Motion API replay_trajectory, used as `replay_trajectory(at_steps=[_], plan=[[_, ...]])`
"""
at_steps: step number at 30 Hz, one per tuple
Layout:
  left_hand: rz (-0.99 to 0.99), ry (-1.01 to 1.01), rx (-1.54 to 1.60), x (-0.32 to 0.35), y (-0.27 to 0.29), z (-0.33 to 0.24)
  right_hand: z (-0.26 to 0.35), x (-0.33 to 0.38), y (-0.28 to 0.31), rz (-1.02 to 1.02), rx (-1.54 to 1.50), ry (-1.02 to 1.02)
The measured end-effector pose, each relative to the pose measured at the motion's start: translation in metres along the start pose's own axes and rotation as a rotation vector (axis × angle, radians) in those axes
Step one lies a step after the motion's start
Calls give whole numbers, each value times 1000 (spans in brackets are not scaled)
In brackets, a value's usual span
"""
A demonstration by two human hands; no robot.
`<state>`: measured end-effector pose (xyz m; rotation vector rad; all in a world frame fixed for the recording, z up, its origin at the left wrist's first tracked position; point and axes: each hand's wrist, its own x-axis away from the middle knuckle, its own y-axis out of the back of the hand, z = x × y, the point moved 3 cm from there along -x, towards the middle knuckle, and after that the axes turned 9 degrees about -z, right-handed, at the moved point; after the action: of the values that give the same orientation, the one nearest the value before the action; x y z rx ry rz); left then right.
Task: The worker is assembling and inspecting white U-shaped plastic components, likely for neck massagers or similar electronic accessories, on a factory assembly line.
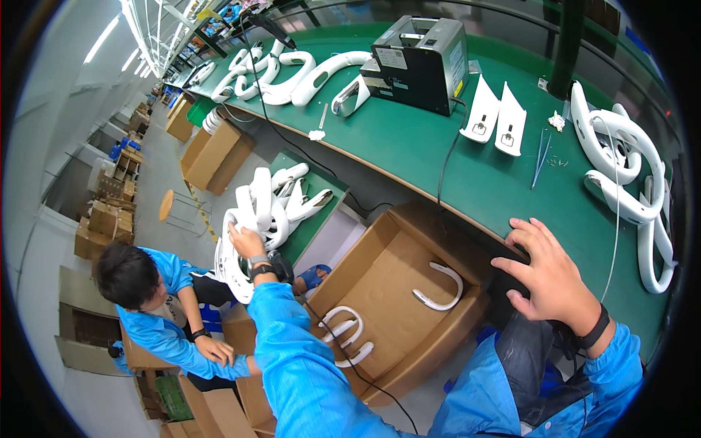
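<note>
My left hand (248,241) reaches out over a heap of white curved plastic pieces (266,208) on a small green-topped stand. Its fingers curl around one white curved piece (228,266) at the heap's near side; their tips are partly hidden. Over the workbench's front edge, my right hand (546,274) is open with its fingers spread, and nothing is in it. An open cardboard box (391,281) stands between my arms. Inside it are several white U-shaped pieces (447,286), lying apart on the bottom.
On the green workbench (409,146) stand a grey-black machine (423,62), two white flat panels (482,109), blue tweezers (541,158) and more white curved pieces (621,160). A black cable hangs across the bench edge. A seated co-worker (175,306) is close at left, near a wooden stool (168,206).
</note>
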<state>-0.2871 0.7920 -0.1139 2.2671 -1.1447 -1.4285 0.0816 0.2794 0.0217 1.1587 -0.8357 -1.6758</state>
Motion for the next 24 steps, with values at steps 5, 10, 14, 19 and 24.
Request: replay_trajectory(at_steps=[5,10,14,19,24], plan=[[-174,30,234,124,25,-4,4,4,-1,-36,-25,35],[374,290,717,369,92,-80,7,13,-1,-56,-1,68],[1077,571,992,510,178,-169,3,22,-2,-97,-9,58],[1454,235,1061,552,283,-260,42,64,-2,-207,-78,155],[799,-343,1107,612,312,-272,63,194,32,-195,-146,236]])
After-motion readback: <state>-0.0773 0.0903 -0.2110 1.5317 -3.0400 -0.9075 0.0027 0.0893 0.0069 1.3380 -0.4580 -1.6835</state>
